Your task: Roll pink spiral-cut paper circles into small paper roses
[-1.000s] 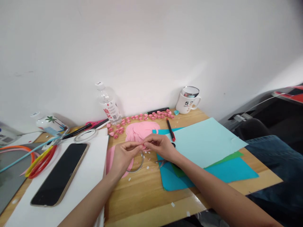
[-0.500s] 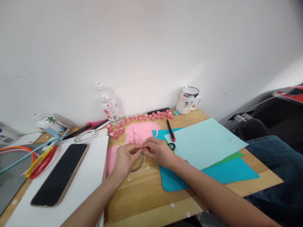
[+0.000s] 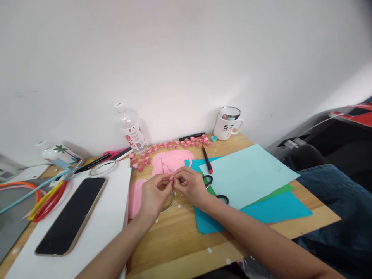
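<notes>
Between the fingertips of both hands is a small pink rolled paper piece (image 3: 171, 178), mostly covered by the fingers. My left hand (image 3: 155, 192) is closed in a pinch on its left side. On the other side my right hand (image 3: 190, 186) pinches it too. Just behind the hands lies a pile of pink paper cutouts (image 3: 165, 159). Several small pink paper rolls (image 3: 186, 143) stand in rows beyond that pile. A roll of clear tape or ring (image 3: 169, 203) lies under my left hand, partly hidden. Scissors (image 3: 223, 198) with black handles show beside my right wrist.
On the right, pale blue paper (image 3: 250, 178) overlaps green and blue sheets (image 3: 276, 209); a red-and-black pen (image 3: 207, 159) rests nearby. A mug (image 3: 226, 126) and a bottle (image 3: 132, 131) stand by the wall. A phone (image 3: 71, 217) lies on white paper (image 3: 113, 201) at left.
Both hands remain together at the same spot, and more of the pink paper piece shows between the fingertips. The view has shifted slightly, and more of the scissors' handles is visible.
</notes>
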The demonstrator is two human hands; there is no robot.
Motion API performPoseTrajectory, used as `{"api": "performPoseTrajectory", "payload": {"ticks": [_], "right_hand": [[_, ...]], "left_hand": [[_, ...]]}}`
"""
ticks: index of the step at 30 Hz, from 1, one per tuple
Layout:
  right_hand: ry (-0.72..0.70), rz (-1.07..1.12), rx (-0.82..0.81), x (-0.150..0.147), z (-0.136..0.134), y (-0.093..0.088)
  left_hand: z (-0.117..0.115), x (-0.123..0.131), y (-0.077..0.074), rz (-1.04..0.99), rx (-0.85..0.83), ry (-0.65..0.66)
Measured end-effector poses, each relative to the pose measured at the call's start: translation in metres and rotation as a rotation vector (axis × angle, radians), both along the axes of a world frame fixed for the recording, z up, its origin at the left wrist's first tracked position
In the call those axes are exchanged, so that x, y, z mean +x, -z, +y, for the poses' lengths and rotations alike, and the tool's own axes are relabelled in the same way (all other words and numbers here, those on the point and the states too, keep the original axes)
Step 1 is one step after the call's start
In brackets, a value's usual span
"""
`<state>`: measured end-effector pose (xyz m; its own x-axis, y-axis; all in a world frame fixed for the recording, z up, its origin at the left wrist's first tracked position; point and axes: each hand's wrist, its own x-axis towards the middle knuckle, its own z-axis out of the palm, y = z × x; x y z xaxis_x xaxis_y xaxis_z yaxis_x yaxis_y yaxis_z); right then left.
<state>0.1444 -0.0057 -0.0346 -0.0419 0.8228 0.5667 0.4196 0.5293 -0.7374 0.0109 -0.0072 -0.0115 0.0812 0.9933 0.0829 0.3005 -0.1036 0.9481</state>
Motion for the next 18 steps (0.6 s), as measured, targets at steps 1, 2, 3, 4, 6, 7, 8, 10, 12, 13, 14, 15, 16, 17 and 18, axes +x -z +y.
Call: {"api": "performPoseTrajectory", "payload": {"ticks": [1,2,3,4,6,7,8,10,12,13,14,15,16,17,18], "right_hand": [[0.001,0.008,0.006,0.0,0.0,0.0],[0.003,0.014,0.012,0.0,0.001,0.0],[0.006,0.019,0.018,0.0,0.001,0.0],[0.01,0.025,0.024,-0.001,0.001,0.0],[0.02,0.037,0.035,-0.001,0.001,0.0],[0.025,0.041,0.037,-0.001,0.002,-0.001],[0.029,0.042,0.038,-0.001,0.001,-0.001],[0.037,0.044,0.035,-0.002,0.001,-0.002],[0.043,0.048,0.024,-0.003,-0.001,-0.003],[0.045,0.05,0.02,-0.004,-0.001,-0.003],[0.045,0.054,0.018,-0.005,-0.002,-0.004],[0.043,0.057,0.019,-0.006,-0.003,-0.004],[0.04,0.061,0.023,-0.006,-0.003,-0.005],[0.037,0.064,0.028,-0.007,-0.003,-0.005],[0.035,0.07,0.027,-0.007,-0.003,-0.005]], "left_hand": [[0.0,0.0,0.0,-0.021,-0.017,-0.002],[0.0,0.001,0.0,-0.044,-0.035,-0.006],[0.0,0.001,0.0,-0.068,-0.054,-0.009],[0.0,0.002,0.0,-0.093,-0.07,-0.014],[0.001,0.003,-0.001,-0.143,-0.091,-0.017],[0.001,0.004,-0.002,-0.167,-0.095,-0.013],[0.002,0.005,-0.003,-0.187,-0.093,-0.009],[0.003,0.006,-0.004,-0.21,-0.081,-0.001],[0.003,0.006,-0.003,-0.204,-0.068,0.007],[0.003,0.005,-0.001,-0.188,-0.056,0.006],[0.003,0.004,0.001,-0.163,-0.041,0.001],[0.003,0.003,0.003,-0.132,-0.022,-0.006],[0.003,0.003,0.005,-0.098,0.002,-0.019],[0.003,0.002,0.007,-0.067,0.019,-0.026],[0.003,0.001,0.008,-0.051,0.027,-0.027]]}}
